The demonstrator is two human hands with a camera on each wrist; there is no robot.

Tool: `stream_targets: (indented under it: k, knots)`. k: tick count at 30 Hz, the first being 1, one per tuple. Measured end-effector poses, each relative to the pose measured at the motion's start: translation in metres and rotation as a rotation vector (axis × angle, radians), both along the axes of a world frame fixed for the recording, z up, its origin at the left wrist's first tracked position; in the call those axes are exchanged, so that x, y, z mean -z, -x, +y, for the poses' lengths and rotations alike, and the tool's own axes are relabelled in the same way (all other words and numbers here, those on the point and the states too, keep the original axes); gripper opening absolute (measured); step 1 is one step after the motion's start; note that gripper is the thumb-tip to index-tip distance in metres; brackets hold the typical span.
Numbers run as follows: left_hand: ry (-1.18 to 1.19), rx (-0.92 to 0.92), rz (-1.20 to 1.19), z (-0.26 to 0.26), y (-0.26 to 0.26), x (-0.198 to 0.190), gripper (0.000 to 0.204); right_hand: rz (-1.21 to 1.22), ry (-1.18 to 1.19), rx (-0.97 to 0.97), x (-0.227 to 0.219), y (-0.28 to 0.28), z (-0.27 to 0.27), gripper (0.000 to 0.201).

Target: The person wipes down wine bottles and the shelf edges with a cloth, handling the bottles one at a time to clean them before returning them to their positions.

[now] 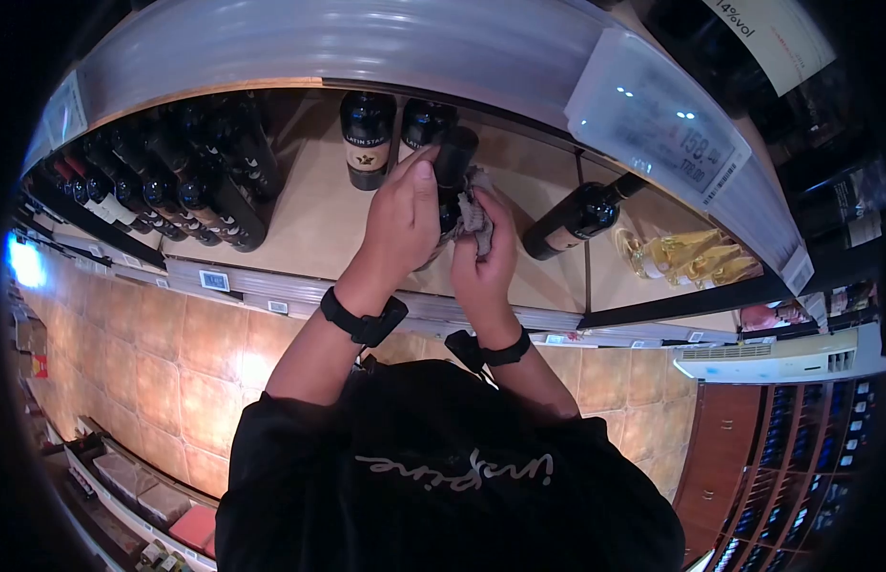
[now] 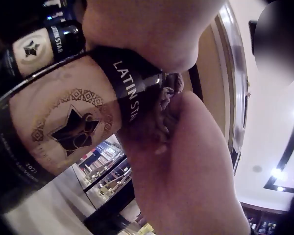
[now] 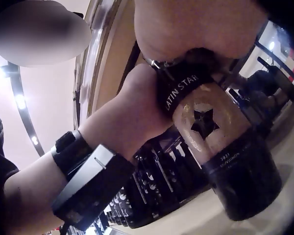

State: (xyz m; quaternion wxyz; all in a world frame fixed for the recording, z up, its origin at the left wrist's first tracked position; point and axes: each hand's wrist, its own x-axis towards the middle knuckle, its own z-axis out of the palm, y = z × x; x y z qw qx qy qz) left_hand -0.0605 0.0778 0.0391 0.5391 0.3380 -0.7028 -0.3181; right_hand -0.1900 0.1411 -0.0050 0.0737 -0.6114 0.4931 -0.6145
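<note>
A dark wine bottle (image 1: 455, 160) is between both hands, its neck toward the head camera; its star label (image 2: 71, 122) reads LATIN STAR. The left hand (image 1: 403, 217) grips the bottle's upper part from the left, fingertips mostly hidden. From the other side, the right hand (image 1: 488, 255) holds a crumpled grey cloth (image 1: 475, 217) against the neck and shoulder. In the right wrist view the bottle (image 3: 245, 181) has its base close to the pale shelf; whether it touches cannot be told.
Two similar bottles, one at left (image 1: 369, 143), stand behind the held one. Another dark bottle (image 1: 572, 219) is to the right, with clear yellowish bottles (image 1: 686, 255) beyond. Rows of dark bottles (image 1: 214, 195) fill the left. A shelf edge with a price tag (image 1: 653, 119) overhangs the hands.
</note>
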Motion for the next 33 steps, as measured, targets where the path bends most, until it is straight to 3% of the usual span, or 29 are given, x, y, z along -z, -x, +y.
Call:
stream_targets:
  k: [7, 10, 15, 19, 22, 25, 28, 30, 33]
  knots:
    - [-0.029, 0.069, 0.063, -0.001, -0.001, -0.003, 0.056, 0.292, 0.053, 0.083, -0.003, -0.025, 0.026, 0.059]
    - [-0.212, 0.162, 0.156, -0.004, -0.003, 0.002, 0.057, 0.356, 0.059, 0.057, 0.003, -0.019, 0.027, 0.06]
    - [-0.227, 0.301, 0.233, 0.002, -0.026, 0.029, 0.056, 0.141, -0.022, 0.019, 0.003, -0.005, 0.033, 0.06]
    - [-0.118, 0.396, 0.157, 0.009, -0.041, 0.056, 0.084, -0.086, 0.181, 0.069, -0.003, -0.003, 0.029, 0.061]
    - [-0.195, 0.31, -0.008, 0.019, -0.042, 0.051, 0.112, -0.101, 0.208, 0.105, -0.022, -0.003, 0.027, 0.061]
    - [-0.249, 0.305, 0.094, 0.017, -0.028, 0.063, 0.112, 0.058, 0.154, 0.119, -0.028, -0.008, 0.028, 0.062]
    - [-0.312, 0.271, 0.017, 0.009, -0.025, 0.078, 0.104, 0.283, 0.076, 0.043, -0.019, -0.019, 0.031, 0.067]
    - [-0.155, 0.228, -0.099, 0.004, -0.023, 0.086, 0.087, 0.333, 0.047, 0.001, -0.012, -0.025, 0.032, 0.062]
    - [-0.147, 0.215, -0.04, 0.006, -0.02, 0.089, 0.071, 0.447, 0.059, -0.001, -0.011, -0.03, 0.03, 0.059]
